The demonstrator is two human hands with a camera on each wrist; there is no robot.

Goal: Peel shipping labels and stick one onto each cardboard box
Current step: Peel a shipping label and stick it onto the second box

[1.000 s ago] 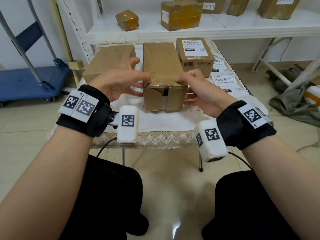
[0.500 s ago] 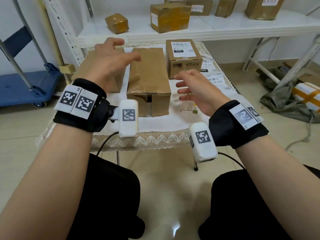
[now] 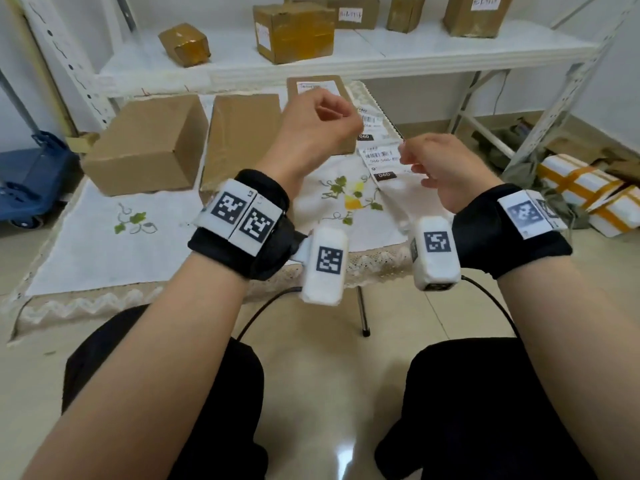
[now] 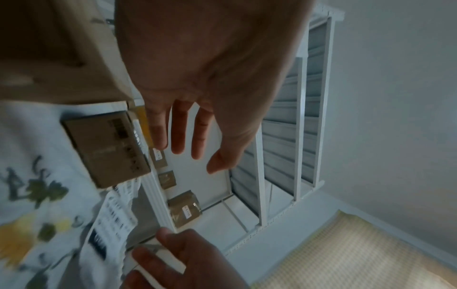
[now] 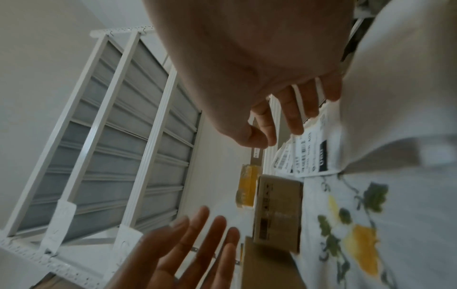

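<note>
Two plain cardboard boxes, the left box and the middle box, stand on the white embroidered tablecloth. A third box with a label on top sits behind my left hand, which hovers above the table with loosely curled fingers and holds nothing. A strip of shipping labels lies at the table's right edge. My right hand pinches the strip's right edge. The right wrist view shows thumb and forefinger together beside the label strip. In the left wrist view the labelled box and label strip are blurred.
A white shelf behind the table carries several taped boxes. A blue cart stands at the left. White parcels with orange tape and grey cloth lie on the floor at the right. My knees are under the table's front edge.
Both hands let go of the middle box and moved right. The left hand swung over to the labelled box; the right hand went to the label strip and took its edge.
</note>
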